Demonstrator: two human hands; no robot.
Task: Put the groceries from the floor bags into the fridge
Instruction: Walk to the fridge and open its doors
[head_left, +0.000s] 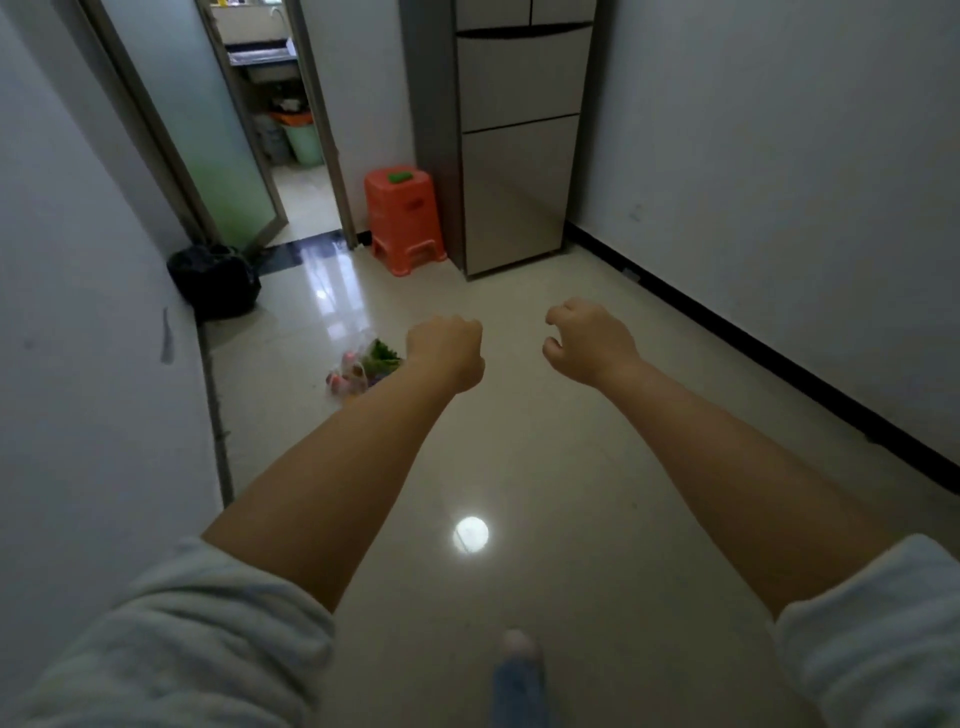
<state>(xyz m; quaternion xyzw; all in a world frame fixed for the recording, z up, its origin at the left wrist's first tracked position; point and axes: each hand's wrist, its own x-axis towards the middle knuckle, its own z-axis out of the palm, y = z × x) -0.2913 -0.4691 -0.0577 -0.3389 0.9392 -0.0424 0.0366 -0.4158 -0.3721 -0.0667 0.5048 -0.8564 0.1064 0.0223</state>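
the task looks barely begun: both arms reach forward above the floor (519, 467) and neither hand carries anything. the left hand (447, 353) has its fingers curled into a loose fist around nothing; the right hand (589, 343) hangs with fingers loosely bent, holding nothing. the grocery bag (363, 369) lies on the floor just left of the left hand, partly hidden behind that wrist, thin and see-through, with green leaves and pinkish items showing. the fridge (519, 156) stands shut at the far end, beside an orange stool (405, 218). the next move probably calls for bending down left and taking the bag.
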